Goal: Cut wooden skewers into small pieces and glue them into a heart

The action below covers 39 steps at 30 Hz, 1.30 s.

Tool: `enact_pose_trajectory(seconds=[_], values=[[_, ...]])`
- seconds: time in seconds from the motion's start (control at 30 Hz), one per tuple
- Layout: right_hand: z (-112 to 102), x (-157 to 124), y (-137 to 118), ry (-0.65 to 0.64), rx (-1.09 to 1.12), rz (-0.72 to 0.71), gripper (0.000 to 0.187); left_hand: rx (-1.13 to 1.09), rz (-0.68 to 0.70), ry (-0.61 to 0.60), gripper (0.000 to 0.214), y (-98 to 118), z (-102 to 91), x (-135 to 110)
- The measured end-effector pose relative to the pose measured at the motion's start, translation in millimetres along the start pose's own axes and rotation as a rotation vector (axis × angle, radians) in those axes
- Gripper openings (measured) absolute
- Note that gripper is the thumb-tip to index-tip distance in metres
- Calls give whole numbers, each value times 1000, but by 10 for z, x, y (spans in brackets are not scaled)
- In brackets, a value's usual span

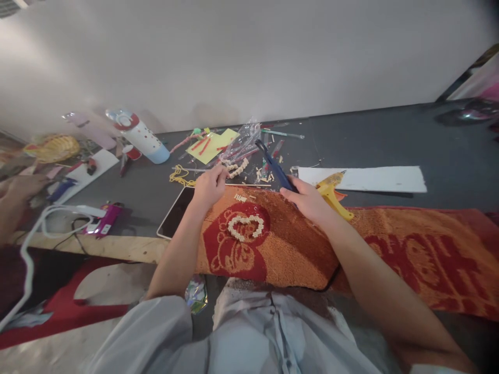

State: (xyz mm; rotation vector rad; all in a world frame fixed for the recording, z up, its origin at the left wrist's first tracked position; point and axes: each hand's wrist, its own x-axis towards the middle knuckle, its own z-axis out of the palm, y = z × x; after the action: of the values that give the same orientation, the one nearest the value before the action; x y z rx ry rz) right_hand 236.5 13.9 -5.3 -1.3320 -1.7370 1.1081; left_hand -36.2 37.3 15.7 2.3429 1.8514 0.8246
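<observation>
My left hand (211,184) is closed in a pinch, its fingertips at one end of a short curved chain of small cream pieces (238,169). In my right hand (304,196) is a long dark blue tool (277,167) with a dark tip, pointing up and left; its exact kind is not clear. Between my forearms, a heart-shaped ring of cream pieces (246,228) lies on the orange and red towel (300,244). A few loose cream sticks (240,198) rest near the towel's far edge. Just right of my right hand is a yellow glue gun (334,197).
Behind my hands lie clear plastic wrapping (245,137), yellow paper (208,146) and scattered bits. A dark-screened tablet (175,213) is by my left forearm. Bottles (144,137) and a purple device (103,221) stand left, near another person's hand (25,187). A white strip (382,179) lies right.
</observation>
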Motion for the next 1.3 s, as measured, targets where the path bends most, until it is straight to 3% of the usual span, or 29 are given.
enact_pose_trajectory(seconds=[0.2, 0.37, 0.5, 0.6, 0.77, 0.93, 1.1, 1.3], values=[[69, -32, -9, -71, -146, -37, 28, 22, -56, 72, 21, 74, -19, -9], [85, -26, 18, -36, -128, -67, 28, 88, -118, 56, 22, 113, -20, 7], [113, -18, 4, -50, -71, -20, 26, 140, -196, -10, 23, 70, 43, 42], [132, -8, -9, -9, 108, -1, 25, 149, -208, -128, 26, 102, 102, 104], [74, 34, 0, 188, 494, 55, 26, 124, -16, -314, 26, 440, 247, 376], [-89, 128, 57, 469, 771, 49, 37, 105, 210, -497, 25, 916, 570, 775], [-275, 214, 116, 606, 876, 22, 47, 190, 309, -536, 28, 1210, 880, 1006], [-369, 219, 123, 639, 864, -7, 51, 262, 284, -540, 28, 1289, 1071, 1057]])
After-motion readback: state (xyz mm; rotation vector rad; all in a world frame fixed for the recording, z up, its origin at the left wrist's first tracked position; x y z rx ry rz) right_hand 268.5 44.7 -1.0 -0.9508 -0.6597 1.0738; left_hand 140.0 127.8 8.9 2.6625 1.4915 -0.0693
